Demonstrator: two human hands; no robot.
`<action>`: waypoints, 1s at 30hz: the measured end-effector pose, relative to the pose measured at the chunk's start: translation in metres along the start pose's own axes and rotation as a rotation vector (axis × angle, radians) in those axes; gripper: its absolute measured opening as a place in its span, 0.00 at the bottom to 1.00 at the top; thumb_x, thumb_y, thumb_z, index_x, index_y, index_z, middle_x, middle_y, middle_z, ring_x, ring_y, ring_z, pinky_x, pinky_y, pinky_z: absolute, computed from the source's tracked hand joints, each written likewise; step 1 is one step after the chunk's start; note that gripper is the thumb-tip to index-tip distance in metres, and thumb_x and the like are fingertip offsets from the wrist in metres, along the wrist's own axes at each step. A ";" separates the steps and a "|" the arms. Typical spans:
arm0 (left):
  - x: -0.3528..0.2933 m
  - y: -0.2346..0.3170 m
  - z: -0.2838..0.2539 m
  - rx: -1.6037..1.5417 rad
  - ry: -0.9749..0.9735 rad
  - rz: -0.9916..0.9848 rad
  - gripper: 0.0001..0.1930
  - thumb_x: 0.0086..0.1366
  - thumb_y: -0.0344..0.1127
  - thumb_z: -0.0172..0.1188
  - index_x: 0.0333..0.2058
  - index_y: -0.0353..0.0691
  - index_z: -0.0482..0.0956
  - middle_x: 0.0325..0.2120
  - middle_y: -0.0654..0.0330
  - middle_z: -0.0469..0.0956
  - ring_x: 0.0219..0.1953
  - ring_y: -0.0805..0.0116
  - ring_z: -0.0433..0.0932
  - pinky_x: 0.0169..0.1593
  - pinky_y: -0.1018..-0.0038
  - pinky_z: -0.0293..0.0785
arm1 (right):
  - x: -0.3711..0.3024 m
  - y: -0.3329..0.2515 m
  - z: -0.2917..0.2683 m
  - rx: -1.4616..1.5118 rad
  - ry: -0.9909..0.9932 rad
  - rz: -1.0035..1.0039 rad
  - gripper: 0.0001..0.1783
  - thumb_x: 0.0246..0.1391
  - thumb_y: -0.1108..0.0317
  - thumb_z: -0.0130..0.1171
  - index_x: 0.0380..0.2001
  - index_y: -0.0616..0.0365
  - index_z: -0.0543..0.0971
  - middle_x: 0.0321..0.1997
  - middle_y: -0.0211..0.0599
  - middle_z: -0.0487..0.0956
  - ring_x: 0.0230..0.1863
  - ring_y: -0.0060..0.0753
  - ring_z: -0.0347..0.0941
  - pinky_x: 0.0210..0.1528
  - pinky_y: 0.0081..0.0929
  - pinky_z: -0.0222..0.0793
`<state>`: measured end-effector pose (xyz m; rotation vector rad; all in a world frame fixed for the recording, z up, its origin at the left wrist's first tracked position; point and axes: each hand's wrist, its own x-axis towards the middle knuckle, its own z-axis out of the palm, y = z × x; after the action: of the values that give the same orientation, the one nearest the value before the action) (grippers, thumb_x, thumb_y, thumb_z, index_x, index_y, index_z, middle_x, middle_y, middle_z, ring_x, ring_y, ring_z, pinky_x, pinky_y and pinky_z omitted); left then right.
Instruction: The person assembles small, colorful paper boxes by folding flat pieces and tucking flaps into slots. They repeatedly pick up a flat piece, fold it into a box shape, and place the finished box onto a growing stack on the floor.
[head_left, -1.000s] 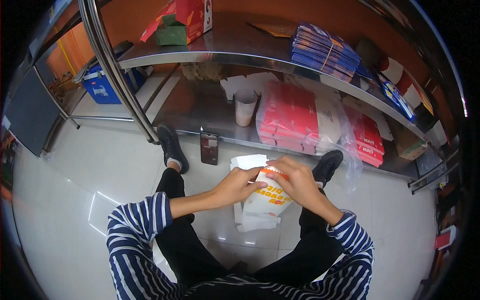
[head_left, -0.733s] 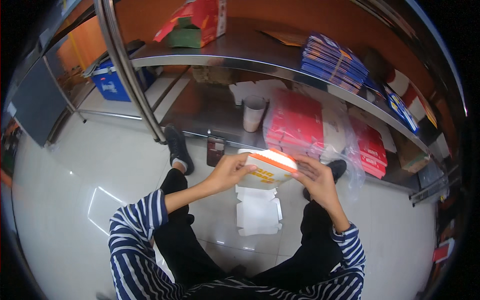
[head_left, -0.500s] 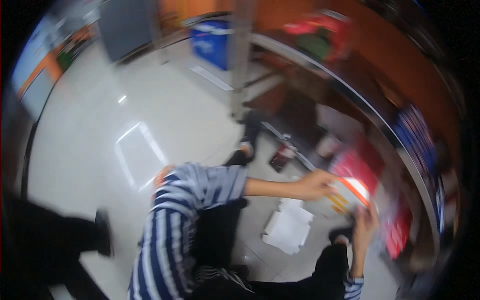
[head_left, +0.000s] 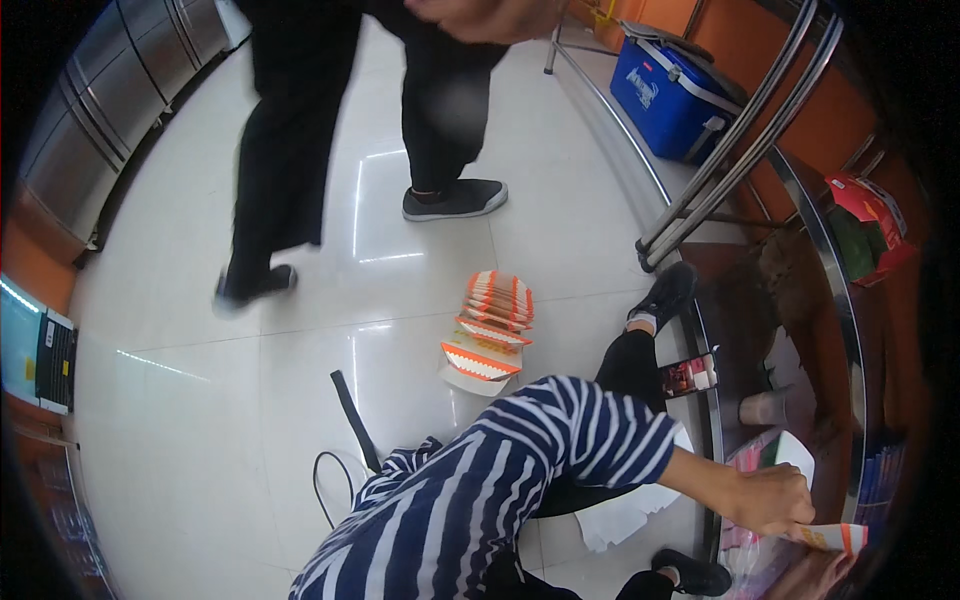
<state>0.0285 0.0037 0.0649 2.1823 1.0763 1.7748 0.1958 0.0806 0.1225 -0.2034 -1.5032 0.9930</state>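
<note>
My left hand reaches to the lower right, its fingers closed on a small white paper carton with orange edging. Against the carton's lower side, my right hand is partly cut off by the dark rim and slightly blurred; its fingers seem to pinch the carton too. On the floor to the left, several similar orange-and-white cartons stand nested in a row. White flat card sheets lie under my left forearm. Beside my hands is a clear plastic bag with pink contents.
A person in black trousers stands ahead, with a blurred hand near the top. A phone and a cup are by the low metal-edged shelf. A blue cooler box sits far right; a black strap lies left.
My view has swung left, bringing the row of cartons and the other person into sight. My hands and the carton now appear farther to the lower right.
</note>
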 end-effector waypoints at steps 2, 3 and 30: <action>-0.007 0.024 -0.016 0.003 0.067 0.004 0.15 0.49 0.43 0.59 0.27 0.34 0.74 0.26 0.52 0.74 0.31 0.54 0.75 0.35 0.61 0.69 | 0.029 0.023 -0.048 0.027 -0.315 -0.274 0.18 0.52 0.64 0.54 0.47 0.57 0.69 0.48 0.45 0.70 0.46 0.38 0.69 0.53 0.34 0.61; -0.015 0.034 -0.023 0.004 0.202 0.034 0.17 0.49 0.43 0.59 0.31 0.34 0.74 0.29 0.51 0.74 0.34 0.54 0.74 0.38 0.60 0.68 | 0.048 0.052 -0.078 0.089 -0.479 -0.386 0.21 0.53 0.62 0.54 0.50 0.57 0.68 0.51 0.46 0.69 0.48 0.37 0.68 0.57 0.35 0.58; -0.144 0.087 -0.244 0.607 0.296 -0.420 0.12 0.53 0.40 0.61 0.25 0.36 0.79 0.12 0.53 0.70 0.14 0.58 0.68 0.21 0.70 0.62 | -0.026 0.074 0.209 -0.109 -0.844 0.321 0.26 0.52 0.51 0.55 0.45 0.64 0.73 0.42 0.34 0.75 0.44 0.23 0.69 0.48 0.23 0.63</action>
<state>-0.1599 -0.2252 0.0674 1.7555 2.1931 1.7543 -0.0128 0.0141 0.0815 -0.1030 -2.3462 1.3434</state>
